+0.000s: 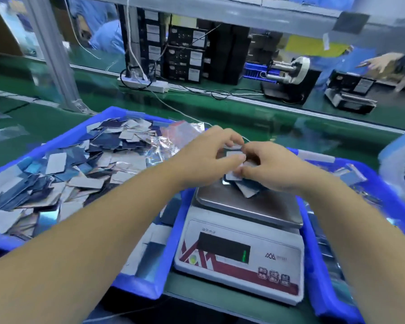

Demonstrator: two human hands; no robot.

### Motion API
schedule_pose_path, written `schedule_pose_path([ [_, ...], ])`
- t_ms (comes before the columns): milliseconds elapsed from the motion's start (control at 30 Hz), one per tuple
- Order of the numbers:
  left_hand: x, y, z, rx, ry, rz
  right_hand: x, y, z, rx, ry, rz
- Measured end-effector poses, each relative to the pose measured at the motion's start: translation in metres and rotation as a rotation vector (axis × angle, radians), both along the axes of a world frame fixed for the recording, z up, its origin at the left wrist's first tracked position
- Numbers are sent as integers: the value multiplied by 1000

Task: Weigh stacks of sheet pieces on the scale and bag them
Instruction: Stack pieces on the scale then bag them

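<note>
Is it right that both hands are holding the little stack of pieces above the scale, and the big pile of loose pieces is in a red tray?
Not quite. The head view shows the tray is blue, not red. Both hands, left hand and right hand, do hold the stack above the scale.

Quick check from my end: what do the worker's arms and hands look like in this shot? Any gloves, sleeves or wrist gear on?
Both forearms come in bare from the bottom of the head view, with no sleeves showing in frame. The left hand and right hand wear no gloves or finger cots. No watch, wrist strap, ring or cable is visible on either wrist or hand. The fingertips are slightly blurred.
</note>
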State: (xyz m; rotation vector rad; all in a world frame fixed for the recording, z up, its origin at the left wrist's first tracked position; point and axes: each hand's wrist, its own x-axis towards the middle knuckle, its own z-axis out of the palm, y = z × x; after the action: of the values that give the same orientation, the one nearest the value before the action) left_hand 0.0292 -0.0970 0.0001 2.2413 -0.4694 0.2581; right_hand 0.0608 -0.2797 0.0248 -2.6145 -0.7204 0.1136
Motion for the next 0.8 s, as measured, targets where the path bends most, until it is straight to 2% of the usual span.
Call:
schedule_pose_path([
  [233,1,-5,-15,53,-105,-3,-4,-2,-10,-2,-103,34],
  [367,1,2,-20,23,-29,42,-6,-6,-10,21,-24,46],
  [633,3,16,-20,-226,62,205,5,-21,-15,152,-19,-103],
  [800,5,22,-21,-242,109,316,6,-25,-17,234,-12,-128],
])
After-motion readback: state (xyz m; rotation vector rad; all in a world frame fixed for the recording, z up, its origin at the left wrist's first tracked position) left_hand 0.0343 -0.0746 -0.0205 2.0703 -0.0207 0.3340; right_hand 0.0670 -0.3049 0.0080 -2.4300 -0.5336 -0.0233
